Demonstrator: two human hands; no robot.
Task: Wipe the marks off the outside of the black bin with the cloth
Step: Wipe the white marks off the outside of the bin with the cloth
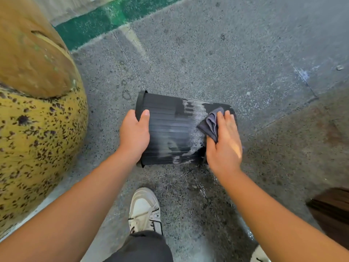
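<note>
Black ribbed bin [166, 129] lies on its side on the floor [245, 53], rim to the left, base to the right. Whitish soapy smears run across its wall w/ the thickest patch near the base. L hand [134, 133] grips the rim end, thumb on top. R hand [224, 140] presses a grey cloth [211, 123] flat on the wall, fingers straight. Floor is grey speckled concrete, wet under the bin, w/ a green stripe [105, 21] behind. White shoe [144, 210] below; yellow-brown spotted bulk [34, 110] at left.

Both bare forearms reached forward and down. The left hand [134, 133] curled in a grip, thumb up; the right hand [223, 142] pressed down, fingers nearly straight.
</note>
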